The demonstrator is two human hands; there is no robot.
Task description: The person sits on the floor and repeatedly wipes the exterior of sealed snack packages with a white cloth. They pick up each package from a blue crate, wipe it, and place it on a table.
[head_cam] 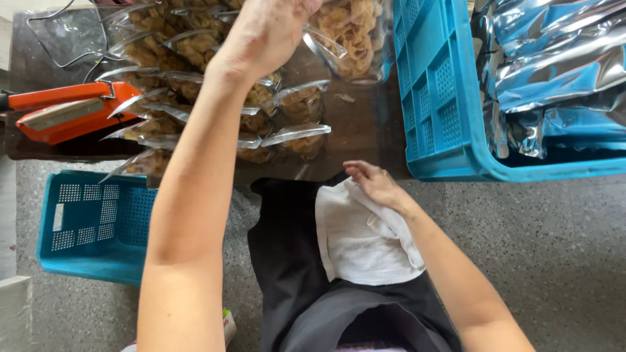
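Dark tabletop (365, 130) holds clear snack pouches (287, 104); foil bags (554, 65) fill a blue crate (443, 98). Left hand (267, 32) fingers clamp a pouch of fried chips (349, 36). Right hand (375, 184) fingers rest together on a white cloth (362, 244).

Orange heat sealer (62, 116) at table's left edge. Blue crate (450, 117) on the right of the dark table (365, 130), stuffed with crinkled silver foil bags (554, 72). Second blue crate (94, 225) down on the speckled floor (554, 248), lower left. Black apron (287, 274) over the lap.
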